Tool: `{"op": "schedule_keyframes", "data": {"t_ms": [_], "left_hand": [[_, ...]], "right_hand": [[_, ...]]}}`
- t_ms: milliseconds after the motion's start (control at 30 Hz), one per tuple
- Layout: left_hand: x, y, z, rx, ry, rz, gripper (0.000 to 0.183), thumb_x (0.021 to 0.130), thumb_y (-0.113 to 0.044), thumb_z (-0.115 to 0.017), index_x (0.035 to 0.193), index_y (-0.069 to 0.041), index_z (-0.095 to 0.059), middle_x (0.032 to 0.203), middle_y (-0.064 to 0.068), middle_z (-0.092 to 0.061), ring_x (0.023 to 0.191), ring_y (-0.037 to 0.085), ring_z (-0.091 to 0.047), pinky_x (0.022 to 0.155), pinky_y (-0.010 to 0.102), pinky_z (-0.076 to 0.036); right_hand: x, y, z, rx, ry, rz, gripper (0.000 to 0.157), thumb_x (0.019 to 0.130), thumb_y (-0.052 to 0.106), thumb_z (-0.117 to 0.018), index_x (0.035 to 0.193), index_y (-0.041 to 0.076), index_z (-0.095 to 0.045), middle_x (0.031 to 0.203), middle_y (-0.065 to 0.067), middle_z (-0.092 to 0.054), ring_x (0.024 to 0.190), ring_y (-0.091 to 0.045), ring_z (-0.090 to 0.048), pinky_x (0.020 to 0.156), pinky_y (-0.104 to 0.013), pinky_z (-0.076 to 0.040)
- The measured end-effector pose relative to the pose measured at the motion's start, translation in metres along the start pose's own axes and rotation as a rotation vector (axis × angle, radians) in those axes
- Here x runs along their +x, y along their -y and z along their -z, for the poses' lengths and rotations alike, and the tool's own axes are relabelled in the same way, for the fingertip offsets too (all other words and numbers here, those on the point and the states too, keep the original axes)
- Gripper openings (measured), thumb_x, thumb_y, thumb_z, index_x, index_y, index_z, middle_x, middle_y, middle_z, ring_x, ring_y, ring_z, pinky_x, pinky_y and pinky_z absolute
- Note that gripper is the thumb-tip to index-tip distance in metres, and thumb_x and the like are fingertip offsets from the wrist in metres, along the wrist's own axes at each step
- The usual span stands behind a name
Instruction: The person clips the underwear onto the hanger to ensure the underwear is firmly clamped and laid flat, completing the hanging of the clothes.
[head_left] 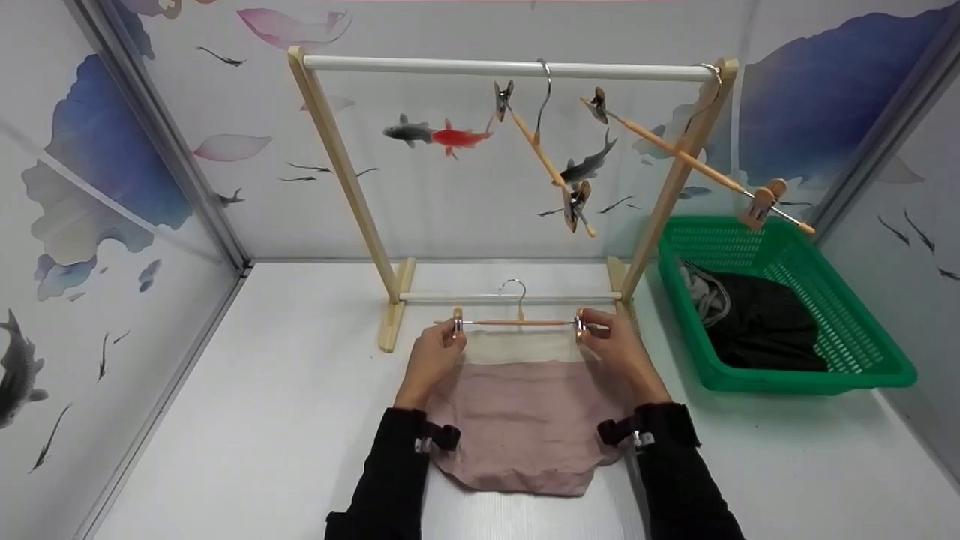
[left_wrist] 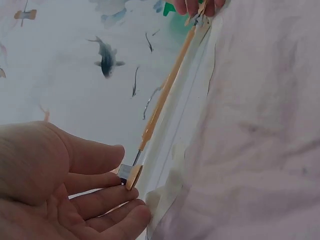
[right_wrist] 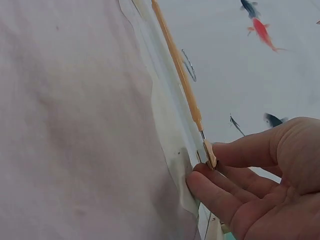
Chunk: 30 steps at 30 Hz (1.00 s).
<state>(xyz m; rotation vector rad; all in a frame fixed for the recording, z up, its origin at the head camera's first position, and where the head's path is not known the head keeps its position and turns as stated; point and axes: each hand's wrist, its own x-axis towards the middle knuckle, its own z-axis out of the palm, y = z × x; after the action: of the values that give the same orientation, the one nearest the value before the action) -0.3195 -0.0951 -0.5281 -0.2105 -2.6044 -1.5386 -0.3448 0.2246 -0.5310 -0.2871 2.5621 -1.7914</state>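
A trouser hanger with a thin wooden bar and a clip near each end is held level between the two hands. My left hand pinches the left clip between thumb and fingers. On the other side, my right hand pinches the right clip. A pink cloth garment with a cream waistband lies spread out below the bar, its waistband edge close to both clips. The hanger's metal hook points away, overlapping the rack's lower rod in the head view.
A wooden rack with a white top rod stands behind the hands. Two more clip hangers, one in the middle and one at the right, hang from it. At right, a green basket holds dark clothing.
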Motion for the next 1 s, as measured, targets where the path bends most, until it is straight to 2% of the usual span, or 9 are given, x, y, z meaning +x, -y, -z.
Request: {"op": "schedule_keyframes", "data": {"t_ms": [100,167,267,433,567,667,767,833,1000], "left_hand": [[-0.001,0.0007,0.0006,0.023,0.018,0.006,0.037,0.1,-0.008,-0.059,0.133,0.008,-0.061,0.115,0.02,-0.07,0.097,0.026,-0.061,0.092,0.047,-0.05],[-0.0016,0.0007,0.0008,0.021,0.025,0.011,0.037,0.1,-0.008,-0.059,0.133,0.008,-0.061,0.114,0.02,-0.069,0.094,0.026,-0.059,0.09,0.046,-0.05],[-0.0014,0.0013,0.0005,0.04,0.036,0.005,0.034,0.1,-0.007,-0.058,0.13,0.007,-0.063,0.108,0.017,-0.069,0.087,0.023,-0.056,0.081,0.041,-0.049],[0.0011,0.0046,-0.0017,0.091,0.064,-0.003,0.023,0.1,-0.006,-0.057,0.116,0.005,-0.069,0.09,0.01,-0.062,0.074,0.02,-0.048,0.066,0.033,-0.04],[0.0019,0.0052,-0.0029,0.077,0.086,0.001,0.027,0.101,-0.005,-0.055,0.122,0.005,-0.067,0.098,0.014,-0.066,0.078,0.021,-0.052,0.071,0.036,-0.044],[0.0017,0.0039,-0.0038,0.038,0.097,-0.002,0.035,0.101,-0.004,-0.053,0.133,0.007,-0.061,0.118,0.02,-0.069,0.095,0.024,-0.06,0.087,0.042,-0.05],[0.0017,0.0038,-0.0043,0.014,0.108,-0.008,0.039,0.101,-0.004,-0.053,0.137,0.008,-0.057,0.128,0.024,-0.065,0.114,0.029,-0.061,0.098,0.047,-0.048],[0.0017,0.0041,-0.005,0.005,0.116,-0.004,0.039,0.101,-0.003,-0.053,0.139,0.008,-0.057,0.13,0.024,-0.063,0.118,0.03,-0.06,0.1,0.048,-0.047],[0.004,0.0072,-0.0058,0.038,0.136,-0.005,0.037,0.101,-0.003,-0.053,0.137,0.006,-0.059,0.122,0.021,-0.067,0.096,0.024,-0.059,0.085,0.04,-0.049]], "right_hand": [[-0.0002,-0.0018,0.0,0.05,0.044,0.007,0.047,0.097,-0.014,-0.055,0.142,-0.019,-0.043,0.138,-0.039,-0.05,0.126,-0.05,-0.052,0.085,-0.018,-0.05],[-0.0002,-0.0024,0.0002,0.065,0.06,-0.001,0.049,0.097,-0.014,-0.054,0.143,-0.019,-0.041,0.14,-0.039,-0.047,0.129,-0.05,-0.05,0.085,-0.017,-0.049],[0.0001,-0.0029,0.0003,0.057,0.074,-0.017,0.049,0.097,-0.014,-0.053,0.144,-0.019,-0.039,0.142,-0.039,-0.046,0.13,-0.05,-0.048,0.086,-0.016,-0.049],[0.0001,-0.0032,0.0004,0.063,0.082,-0.031,0.048,0.098,-0.012,-0.053,0.143,-0.02,-0.039,0.142,-0.039,-0.045,0.132,-0.05,-0.047,0.09,-0.016,-0.047],[-0.0009,-0.0028,0.0018,0.053,0.086,-0.019,0.047,0.099,-0.01,-0.053,0.142,-0.022,-0.038,0.141,-0.04,-0.046,0.132,-0.05,-0.047,0.092,-0.018,-0.046],[-0.0019,-0.0006,0.0041,0.026,0.082,-0.035,0.047,0.101,-0.008,-0.052,0.144,-0.021,-0.038,0.143,-0.038,-0.046,0.133,-0.048,-0.047,0.098,-0.024,-0.046],[-0.0026,0.0007,0.006,0.005,0.076,-0.085,0.049,0.102,-0.003,-0.051,0.147,-0.016,-0.037,0.146,-0.035,-0.045,0.135,-0.045,-0.046,0.106,-0.035,-0.042],[-0.0031,0.0012,0.0069,-0.011,0.073,-0.11,0.049,0.103,-0.001,-0.051,0.148,-0.014,-0.037,0.147,-0.034,-0.045,0.135,-0.044,-0.046,0.11,-0.041,-0.039],[-0.0033,0.0003,0.0088,-0.057,0.078,-0.113,0.048,0.104,0.0,-0.051,0.148,-0.015,-0.037,0.145,-0.034,-0.046,0.137,-0.043,-0.045,0.112,-0.048,-0.036]]}}
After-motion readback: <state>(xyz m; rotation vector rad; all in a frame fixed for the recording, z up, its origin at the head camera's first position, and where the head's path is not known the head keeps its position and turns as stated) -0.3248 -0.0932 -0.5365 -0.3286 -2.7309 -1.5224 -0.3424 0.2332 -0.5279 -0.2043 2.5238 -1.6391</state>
